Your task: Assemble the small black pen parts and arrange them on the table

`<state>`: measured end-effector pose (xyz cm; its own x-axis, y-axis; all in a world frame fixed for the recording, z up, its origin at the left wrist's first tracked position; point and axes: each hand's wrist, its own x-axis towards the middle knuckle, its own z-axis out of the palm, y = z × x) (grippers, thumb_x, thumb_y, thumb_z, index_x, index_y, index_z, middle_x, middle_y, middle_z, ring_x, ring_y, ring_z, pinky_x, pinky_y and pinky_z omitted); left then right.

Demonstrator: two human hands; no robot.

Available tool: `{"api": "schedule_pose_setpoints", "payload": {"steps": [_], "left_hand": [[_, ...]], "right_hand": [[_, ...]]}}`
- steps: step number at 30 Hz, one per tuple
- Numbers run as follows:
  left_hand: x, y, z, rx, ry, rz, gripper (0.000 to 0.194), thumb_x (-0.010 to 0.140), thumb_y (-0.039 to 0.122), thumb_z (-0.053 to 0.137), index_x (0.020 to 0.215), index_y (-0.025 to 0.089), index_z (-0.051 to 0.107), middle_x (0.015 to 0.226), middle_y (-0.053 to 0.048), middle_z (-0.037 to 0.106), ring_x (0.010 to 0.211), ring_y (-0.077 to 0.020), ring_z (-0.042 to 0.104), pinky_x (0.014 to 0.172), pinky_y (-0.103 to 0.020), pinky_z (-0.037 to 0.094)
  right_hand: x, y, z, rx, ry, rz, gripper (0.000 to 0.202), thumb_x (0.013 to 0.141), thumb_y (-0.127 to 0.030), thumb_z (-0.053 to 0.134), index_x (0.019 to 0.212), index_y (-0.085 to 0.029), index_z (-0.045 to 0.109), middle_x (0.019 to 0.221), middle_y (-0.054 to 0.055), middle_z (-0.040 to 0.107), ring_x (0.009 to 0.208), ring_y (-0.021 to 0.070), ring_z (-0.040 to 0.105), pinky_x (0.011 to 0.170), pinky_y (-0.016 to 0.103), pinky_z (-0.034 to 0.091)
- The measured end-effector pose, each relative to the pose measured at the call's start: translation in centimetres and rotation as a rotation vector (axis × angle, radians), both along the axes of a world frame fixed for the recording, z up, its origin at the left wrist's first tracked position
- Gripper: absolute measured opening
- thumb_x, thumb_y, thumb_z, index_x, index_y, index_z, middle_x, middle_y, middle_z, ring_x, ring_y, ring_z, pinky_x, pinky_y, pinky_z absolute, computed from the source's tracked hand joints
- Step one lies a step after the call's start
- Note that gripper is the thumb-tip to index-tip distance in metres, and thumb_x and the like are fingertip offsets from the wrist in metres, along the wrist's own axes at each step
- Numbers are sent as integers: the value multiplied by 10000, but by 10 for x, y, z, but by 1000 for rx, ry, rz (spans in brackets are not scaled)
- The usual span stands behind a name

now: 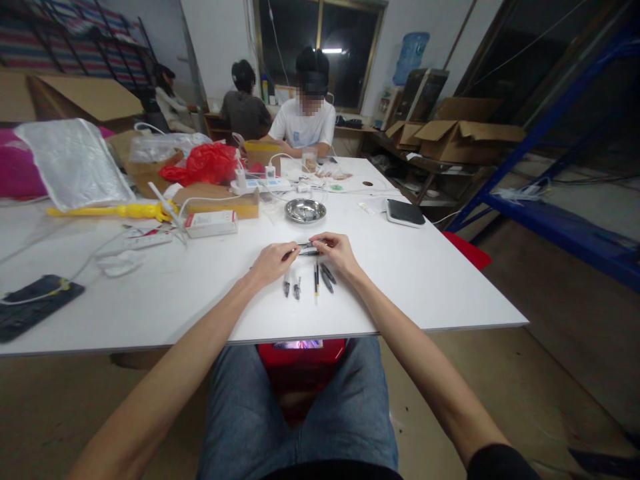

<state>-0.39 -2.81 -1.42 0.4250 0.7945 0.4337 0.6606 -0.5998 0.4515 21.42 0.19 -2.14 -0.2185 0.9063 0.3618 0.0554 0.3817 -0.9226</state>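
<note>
My left hand [273, 263] and my right hand [338, 252] are close together above the white table, fingers pinched. A thin, dark pen piece [305, 245] spans the gap between their fingertips, and both grip it. Just under it lies a second dark pen piece [311, 253]. Nearer to me are two clear pen parts with black ends [287, 288], side by side. To their right are slim dark refills with yellow ends [316, 283]. Dark grey pen barrels [327, 280] lie beside these, below my right hand.
Beyond my hands stands a round metal dish [305, 211]. A black-topped device [405, 213] sits right; a red-and-white box [211, 224], power strip [260, 185] and red bag [203, 165] are left. A person in a white shirt [304, 125] sits across the table.
</note>
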Motion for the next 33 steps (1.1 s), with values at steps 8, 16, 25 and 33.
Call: {"api": "schedule_pose_setpoints", "payload": {"steps": [8,16,25,33], "left_hand": [[2,0,2,-44,-22,-1,292,1005,372,454,889,199,658,759,-24,660,690,-169,573,673,-283,374],[1,6,-4,-50,-92,-30,250,983,405,522,887,196,622,850,-48,696,779,-193,622,727,-303,440],[5,1,0,-51,-134,-40,119,913,299,620,955,201,566,810,4,613,720,-157,570,681,-277,426],[11,4,-9,76,-187,-132,520,868,171,612,1353,217,432,1156,-64,547,1043,-193,602,913,-351,533]], "right_hand": [[-2,-3,2,-1,-20,29,319,768,-430,769,926,-153,796,844,63,772,661,146,622,647,267,484],[-3,-13,12,38,-44,24,251,740,-353,796,887,-150,783,835,60,758,707,162,641,703,288,494],[-7,-20,17,125,-115,48,142,769,-274,757,854,-164,786,886,66,766,821,189,676,796,310,507],[-22,-27,13,199,-171,47,104,786,-212,722,871,-179,772,902,49,774,755,168,669,781,313,522]]}}
